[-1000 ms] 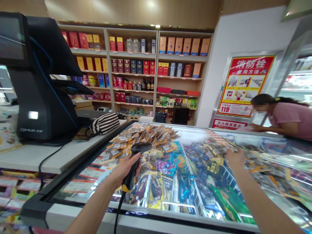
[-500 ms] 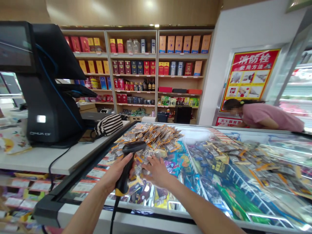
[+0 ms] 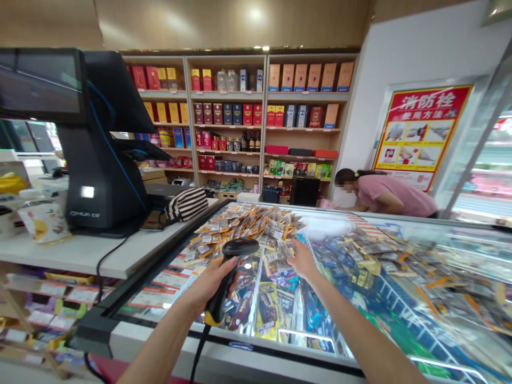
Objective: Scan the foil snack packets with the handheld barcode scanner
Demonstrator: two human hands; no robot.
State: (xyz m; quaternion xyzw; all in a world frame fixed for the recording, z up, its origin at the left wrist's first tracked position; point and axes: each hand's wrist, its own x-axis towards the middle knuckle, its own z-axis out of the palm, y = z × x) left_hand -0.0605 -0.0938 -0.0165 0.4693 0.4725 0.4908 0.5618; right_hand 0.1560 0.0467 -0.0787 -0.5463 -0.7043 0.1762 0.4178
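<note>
My left hand (image 3: 222, 277) is wrapped around the handle of a black and yellow barcode scanner (image 3: 240, 246), its head tilted up over the glass. A few small clear-and-orange snack packets (image 3: 280, 256) lie at the fingers of my right hand (image 3: 303, 260), which are closed on their right edge. Just beyond both hands spreads a large heap of similar packets (image 3: 244, 221) on the freezer's glass top (image 3: 168, 298). Coloured ice-cream packages (image 3: 267, 314) show through the glass below.
On the right part of the glass lies another spread of packets (image 3: 400, 261). A till (image 3: 108, 160) and a striped cloth item (image 3: 187, 204) stand on the left counter (image 3: 116, 261). A person in a pink top (image 3: 396, 194) bends over beyond the freezer. Shelves of boxes (image 3: 228, 114) line the back.
My right hand has moved right and its spread fingers have drawn together, with packets shifted along from in front of the scanner. The view has turned slightly left.
</note>
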